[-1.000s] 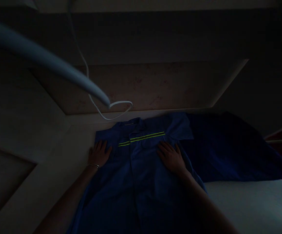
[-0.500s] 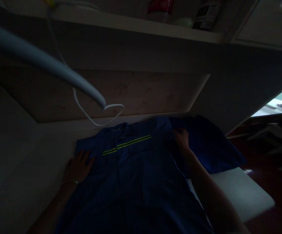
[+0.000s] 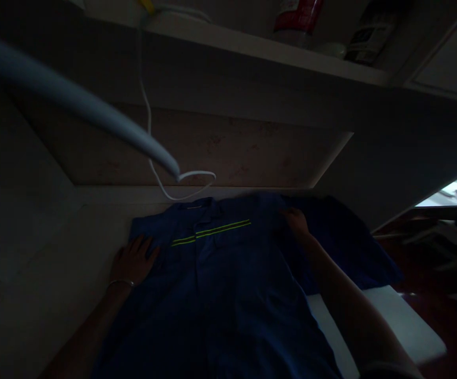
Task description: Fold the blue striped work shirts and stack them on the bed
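Observation:
A dark blue work shirt (image 3: 228, 284) with two bright yellow-green stripes across the chest lies flat on a pale surface (image 3: 394, 321) in dim light. My left hand (image 3: 133, 259), with a thin bracelet at the wrist, lies flat and open on the shirt's left shoulder. My right hand (image 3: 296, 221) is at the shirt's right shoulder seam, where the sleeve (image 3: 342, 242) spreads to the right; its fingers curl onto the cloth, pinching it.
A pale blue tube (image 3: 74, 102) slants down from the upper left above the shirt's collar, and a white cord (image 3: 165, 179) loops below its tip. A shelf (image 3: 260, 47) above holds a red container (image 3: 297, 16) and other items. Dark floor lies at right.
My right hand left the chest of the shirt and went up and right to the shoulder seam, closing on the cloth. My left hand stayed flat. The view tilted upward, showing the shelf.

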Demonstrator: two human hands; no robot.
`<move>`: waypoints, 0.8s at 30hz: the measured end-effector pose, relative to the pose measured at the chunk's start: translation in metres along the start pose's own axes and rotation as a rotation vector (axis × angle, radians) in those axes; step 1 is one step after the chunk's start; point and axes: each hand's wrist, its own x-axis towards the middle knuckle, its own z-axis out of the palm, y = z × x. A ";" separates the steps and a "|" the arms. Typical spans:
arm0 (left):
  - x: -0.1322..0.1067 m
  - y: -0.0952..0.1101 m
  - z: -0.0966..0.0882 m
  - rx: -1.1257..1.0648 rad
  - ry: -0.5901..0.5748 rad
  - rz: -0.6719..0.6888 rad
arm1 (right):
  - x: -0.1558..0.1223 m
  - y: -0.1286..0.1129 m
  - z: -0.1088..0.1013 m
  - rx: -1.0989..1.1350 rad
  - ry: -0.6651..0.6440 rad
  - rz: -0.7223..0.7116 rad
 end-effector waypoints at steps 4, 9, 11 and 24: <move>-0.001 0.000 0.000 0.010 0.021 0.005 | -0.018 -0.048 0.008 -0.263 -0.077 -0.481; -0.001 0.000 0.002 0.004 0.028 0.013 | -0.059 -0.100 0.028 -0.567 -0.564 -0.770; -0.001 -0.001 0.001 -0.005 0.022 0.007 | -0.070 -0.106 0.040 -0.597 -0.660 -0.762; 0.004 -0.004 -0.010 -0.317 0.047 -0.044 | -0.096 -0.048 0.099 -0.683 -0.510 -0.676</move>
